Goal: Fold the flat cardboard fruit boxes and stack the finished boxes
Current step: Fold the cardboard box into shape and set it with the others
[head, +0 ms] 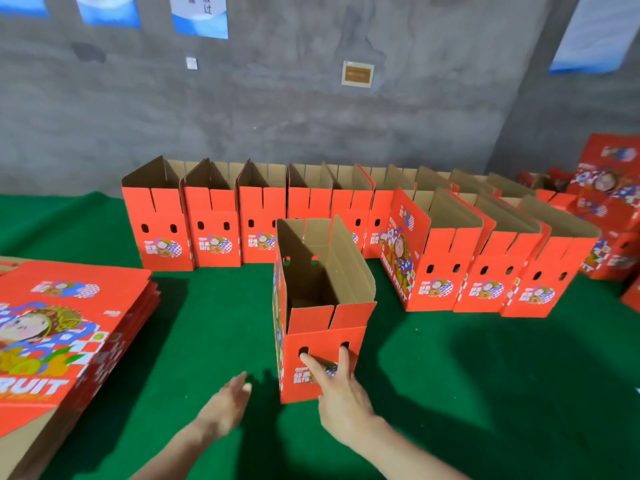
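An upright, open-topped red cardboard fruit box (313, 327) stands mid-way on the green-covered table (207, 323). The right hand (341, 393) touches its near face with spread, straight fingers, seemingly at the two holes. The left hand (227, 405) hovers flat and open just beside it.

Near face of the open box (322, 306): printed label partly covered by the right hand (341, 393). Two fingertips reach the oval holes; cannot tell whether they go in. Box floor sits in shadow, no detail.

The left hand (228, 403), left of the box: fingertips smeared by blur. Both forearms cut by the bottom edge.

Far left of the left hand: stack of flat boxes (69, 323), cut by left and bottom edges; sheet count unclear.

Beyond the right hand: back row of folded boxes (214, 220), middle ones hidden behind the open box.

Far right of the right hand: pile of red boxes (609, 202), cut by the right edge, print blurred.

Above, on the wall: posters (201, 15) cut by the top edge; plaque (357, 74) lettering too small to read.
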Motion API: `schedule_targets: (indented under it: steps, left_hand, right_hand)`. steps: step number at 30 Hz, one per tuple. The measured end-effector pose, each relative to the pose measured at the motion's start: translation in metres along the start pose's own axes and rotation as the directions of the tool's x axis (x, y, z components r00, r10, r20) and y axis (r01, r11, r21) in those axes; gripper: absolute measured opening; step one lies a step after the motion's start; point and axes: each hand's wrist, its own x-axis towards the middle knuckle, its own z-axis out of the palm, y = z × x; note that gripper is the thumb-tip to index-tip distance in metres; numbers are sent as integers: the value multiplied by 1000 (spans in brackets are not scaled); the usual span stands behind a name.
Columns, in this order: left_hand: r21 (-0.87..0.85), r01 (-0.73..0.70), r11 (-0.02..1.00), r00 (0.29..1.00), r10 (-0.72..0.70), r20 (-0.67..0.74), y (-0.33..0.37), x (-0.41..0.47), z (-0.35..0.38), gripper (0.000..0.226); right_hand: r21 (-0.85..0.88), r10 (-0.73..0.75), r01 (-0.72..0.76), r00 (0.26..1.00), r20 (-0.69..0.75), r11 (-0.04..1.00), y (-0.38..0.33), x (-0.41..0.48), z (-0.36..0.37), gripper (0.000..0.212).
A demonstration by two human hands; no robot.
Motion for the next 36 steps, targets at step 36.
schedule_targets:
  steps: [36]
  left_hand:
    - [656,-39,754,938,-199,284,32,44,4,51]
  right_hand:
    - [-385,-22,-91,960,-279,919,156,171,-55,91]
